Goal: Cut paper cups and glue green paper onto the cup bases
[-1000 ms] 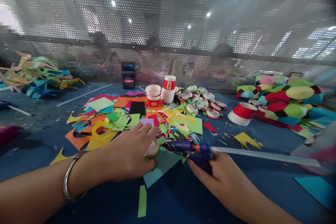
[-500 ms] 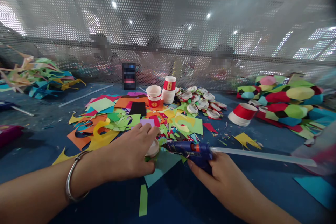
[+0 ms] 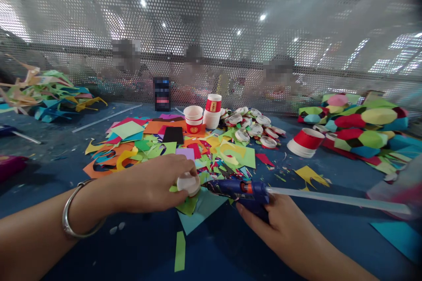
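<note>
Between the thumb and fingers of my left hand is a small white round cup piece, with green paper beneath it. My right hand grips a dark blue glue gun, its tip touching or very near the right side of the white piece. A long clear glue stick sticks out of the gun's back toward the right. Light blue paper lies under the gun's tip, and a green strip is nearer me.
Cut paper scraps cover the blue table ahead. Beyond them stand paper cups and a phone, beside a pile of round pieces. Red-white cups and colourful paper shapes are at right, a paper heap at left.
My left hand has shifted left, and more of the white piece and the green paper under it now shows. The glue gun has barely moved.
</note>
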Available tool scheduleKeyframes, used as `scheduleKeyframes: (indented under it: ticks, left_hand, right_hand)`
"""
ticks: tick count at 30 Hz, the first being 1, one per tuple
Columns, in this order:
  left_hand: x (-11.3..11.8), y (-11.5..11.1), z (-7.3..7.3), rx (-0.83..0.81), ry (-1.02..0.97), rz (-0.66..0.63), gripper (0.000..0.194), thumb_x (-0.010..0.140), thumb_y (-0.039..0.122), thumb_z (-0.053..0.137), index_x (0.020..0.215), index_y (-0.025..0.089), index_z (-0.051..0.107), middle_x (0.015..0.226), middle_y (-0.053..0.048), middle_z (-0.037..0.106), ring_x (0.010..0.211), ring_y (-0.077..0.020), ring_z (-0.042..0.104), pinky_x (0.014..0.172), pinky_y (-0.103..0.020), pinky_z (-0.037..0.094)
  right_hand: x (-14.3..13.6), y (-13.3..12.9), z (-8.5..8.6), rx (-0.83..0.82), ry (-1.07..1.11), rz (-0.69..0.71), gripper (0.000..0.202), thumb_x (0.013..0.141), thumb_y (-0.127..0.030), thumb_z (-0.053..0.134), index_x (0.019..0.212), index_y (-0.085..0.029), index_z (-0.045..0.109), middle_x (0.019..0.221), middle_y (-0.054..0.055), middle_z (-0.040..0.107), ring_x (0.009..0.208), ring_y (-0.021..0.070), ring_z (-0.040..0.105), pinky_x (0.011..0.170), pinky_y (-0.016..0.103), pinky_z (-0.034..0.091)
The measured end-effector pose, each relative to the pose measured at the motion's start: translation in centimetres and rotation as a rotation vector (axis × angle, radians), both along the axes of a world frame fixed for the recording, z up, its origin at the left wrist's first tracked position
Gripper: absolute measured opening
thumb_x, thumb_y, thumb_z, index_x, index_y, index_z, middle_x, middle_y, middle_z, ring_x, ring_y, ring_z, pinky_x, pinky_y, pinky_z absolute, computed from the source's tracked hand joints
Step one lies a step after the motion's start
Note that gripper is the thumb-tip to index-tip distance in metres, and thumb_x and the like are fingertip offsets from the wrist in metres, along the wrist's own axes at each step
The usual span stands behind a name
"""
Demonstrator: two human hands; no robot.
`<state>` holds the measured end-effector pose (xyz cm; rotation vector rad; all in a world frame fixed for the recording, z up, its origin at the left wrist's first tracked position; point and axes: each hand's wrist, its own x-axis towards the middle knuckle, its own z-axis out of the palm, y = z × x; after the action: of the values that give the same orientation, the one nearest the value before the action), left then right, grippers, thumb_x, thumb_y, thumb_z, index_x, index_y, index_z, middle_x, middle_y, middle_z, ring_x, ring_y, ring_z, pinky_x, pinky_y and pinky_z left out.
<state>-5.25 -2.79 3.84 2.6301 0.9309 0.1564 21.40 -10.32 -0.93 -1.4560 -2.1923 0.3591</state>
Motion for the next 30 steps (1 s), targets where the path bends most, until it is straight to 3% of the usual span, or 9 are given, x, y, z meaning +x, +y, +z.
scheduleKeyframes:
  ticks: [7,12,17,30]
  left_hand:
    - [0.0,0.5,0.7,-0.059,0.039,0.062,0.041,0.087,0.031,0.056,0.127,0.026,0.055,0.124,-0.004,0.064,0.11,-0.0244,0.059,0.091,-0.036,0.045]
    - [-0.3,1.0,0.3,-0.063,0.036,-0.005,0.037,0.088,0.034,0.057,0.124,0.026,0.06,0.121,-0.004,0.064,0.11,-0.0229,0.059,0.095,-0.035,0.043]
    - [-0.1,1.2,0.5,-0.055,0.062,0.005,0.036,0.088,0.033,0.058,0.123,0.025,0.062,0.118,-0.006,0.063,0.105,-0.0231,0.06,0.092,-0.035,0.044]
    - [-0.4,1.1,0.3,-0.037,0.055,-0.019,0.036,0.089,0.034,0.055,0.123,0.027,0.063,0.111,-0.006,0.061,0.095,-0.0219,0.059,0.084,-0.032,0.043]
  right_hand:
    - [-0.1,-0.1,0.2,0.0,0.005,0.004,0.029,0.09,-0.029,0.054,0.116,-0.029,0.066,0.108,0.005,0.073,0.103,0.0279,0.066,0.091,0.044,0.053]
    - [-0.1,-0.3,0.1,-0.023,-0.013,0.017,0.024,0.09,-0.027,0.052,0.11,-0.026,0.065,0.101,0.006,0.073,0.099,0.0268,0.067,0.087,0.043,0.052]
    - [-0.1,-0.5,0.1,-0.077,-0.026,0.05,0.014,0.091,-0.024,0.049,0.092,-0.024,0.064,0.085,0.003,0.072,0.077,0.0201,0.068,0.071,0.033,0.053]
    - [-0.5,-0.5,0.3,-0.005,-0.042,0.113,0.013,0.089,-0.02,0.05,0.094,-0.025,0.061,0.093,0.003,0.069,0.082,0.0199,0.065,0.074,0.033,0.051]
